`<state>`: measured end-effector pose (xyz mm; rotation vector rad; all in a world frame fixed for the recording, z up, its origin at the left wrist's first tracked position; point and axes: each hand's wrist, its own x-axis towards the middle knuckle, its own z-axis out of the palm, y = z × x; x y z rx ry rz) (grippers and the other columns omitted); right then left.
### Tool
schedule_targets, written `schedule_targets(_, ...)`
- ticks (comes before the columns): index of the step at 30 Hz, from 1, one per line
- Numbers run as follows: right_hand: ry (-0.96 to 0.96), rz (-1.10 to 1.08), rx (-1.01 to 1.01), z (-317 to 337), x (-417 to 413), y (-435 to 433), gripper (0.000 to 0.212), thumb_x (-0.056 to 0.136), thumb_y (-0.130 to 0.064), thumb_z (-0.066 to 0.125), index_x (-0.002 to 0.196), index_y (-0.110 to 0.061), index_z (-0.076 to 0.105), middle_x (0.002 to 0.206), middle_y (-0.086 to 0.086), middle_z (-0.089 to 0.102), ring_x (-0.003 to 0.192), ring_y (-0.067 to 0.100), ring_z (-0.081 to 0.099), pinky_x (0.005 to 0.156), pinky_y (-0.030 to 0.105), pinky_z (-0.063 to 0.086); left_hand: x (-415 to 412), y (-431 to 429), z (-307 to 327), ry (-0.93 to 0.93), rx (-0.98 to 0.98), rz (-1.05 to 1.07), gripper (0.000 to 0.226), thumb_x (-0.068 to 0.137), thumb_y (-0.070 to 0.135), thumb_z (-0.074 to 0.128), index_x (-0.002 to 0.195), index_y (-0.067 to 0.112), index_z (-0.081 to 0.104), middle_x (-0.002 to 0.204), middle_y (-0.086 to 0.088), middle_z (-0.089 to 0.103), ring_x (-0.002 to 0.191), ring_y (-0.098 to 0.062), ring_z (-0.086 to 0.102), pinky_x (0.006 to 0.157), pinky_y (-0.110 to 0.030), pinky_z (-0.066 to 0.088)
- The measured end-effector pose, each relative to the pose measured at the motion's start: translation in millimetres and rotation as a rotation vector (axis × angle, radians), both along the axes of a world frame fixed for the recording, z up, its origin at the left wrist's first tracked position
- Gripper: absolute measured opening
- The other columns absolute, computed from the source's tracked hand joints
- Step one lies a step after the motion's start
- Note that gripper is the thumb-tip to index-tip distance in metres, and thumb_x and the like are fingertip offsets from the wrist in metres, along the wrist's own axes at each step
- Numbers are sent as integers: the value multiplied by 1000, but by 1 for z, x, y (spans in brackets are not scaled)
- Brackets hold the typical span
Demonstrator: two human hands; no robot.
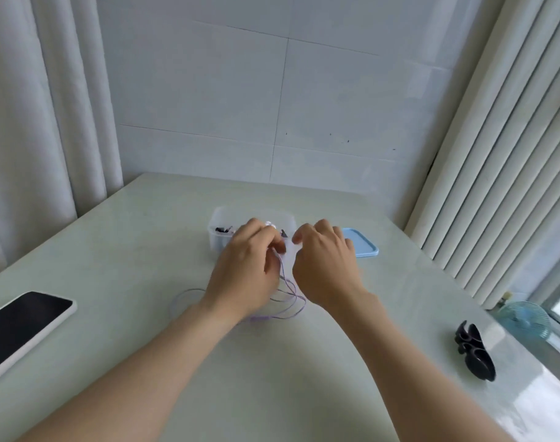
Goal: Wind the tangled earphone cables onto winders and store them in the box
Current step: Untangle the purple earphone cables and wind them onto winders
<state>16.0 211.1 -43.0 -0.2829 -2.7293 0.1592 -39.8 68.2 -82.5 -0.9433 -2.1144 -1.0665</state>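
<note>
Left hand pinches cable, right hand beside, masking box; phone left.

Pale table, phone, clear box, blue lid, purple cable, black object

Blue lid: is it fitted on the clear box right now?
No, the blue lid lies flat on the table just right of the clear box, whose top is open.

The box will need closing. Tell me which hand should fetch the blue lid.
Right, probably. The right hand hovers beside the blue lid, right of the box; the left hand is farther off, pinching the purple cable.
</note>
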Motion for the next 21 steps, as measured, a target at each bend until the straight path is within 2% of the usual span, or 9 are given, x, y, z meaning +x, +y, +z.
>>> schedule_targets(2,-46,-89,8,2,20,14,32,92,-12,51,122,-19,60,118,4,60,113,31,51,89,39,36,16,17,-1,5,-82,-72,22,84,-3,60,91,18,67,96,6,57,93,-19,61,79,-34,50)
schedule_targets(4,-112,-203,55,0,41,26,23,93,-16,52,115,-18,57,118,5,61,115,33,50,87,39,32,31,32,-2,21,-139,-119,19,84,3,62,92,19,69,95,6,59,91,-17,58,79,-31,47)
schedule_targets(6,-184,-349,114,-6,66,40,16,92,-19,55,108,-20,52,121,8,53,122,37,42,96,44,32,42,46,-4,60,-212,-151,16,86,11,60,94,21,69,96,7,62,93,-19,57,83,-33,47)
schedule_targets(9,-262,-577,164,-19,95,64,29,88,-21,57,117,-18,55,131,17,43,133,46,31,111,60,25,55,59,-11,105,-328,-173,20,88,22,52,96,23,70,99,6,66,94,-22,58,85,-39,49)
schedule_targets(12,-330,-707,58,-26,112,81,36,89,-23,54,124,-18,53,140,22,39,133,53,32,108,65,33,59,64,-13,125,-362,-144,24,88,24,47,96,24,70,99,6,66,94,-23,59,84,-40,48)
schedule_targets(15,-341,-701,12,-30,119,84,31,92,-19,53,123,-17,53,133,18,44,120,46,43,93,50,43,56,61,-10,87,-350,-100,34,81,10,43,98,23,70,102,5,68,98,-25,58,88,-41,47)
schedule_targets(17,-288,-645,17,-29,121,82,26,92,-9,50,117,-16,53,122,14,45,111,39,45,83,41,38,53,57,-7,53,-362,-84,48,71,-7,46,98,24,71,101,5,68,99,-26,58,86,-40,46)
schedule_targets(19,-227,-555,-4,-25,118,79,24,91,-2,46,110,-16,46,111,11,46,107,37,48,80,38,35,47,51,-3,7,-329,-69,57,62,-17,53,95,26,71,95,9,65,95,-24,57,82,-40,46)
schedule_targets(21,-138,-412,-60,-23,108,74,32,87,5,45,112,-15,42,92,7,43,100,34,50,78,37,37,39,44,0,-73,-238,-38,57,55,-18,63,90,26,71,87,14,57,91,-23,55,76,-40,48)
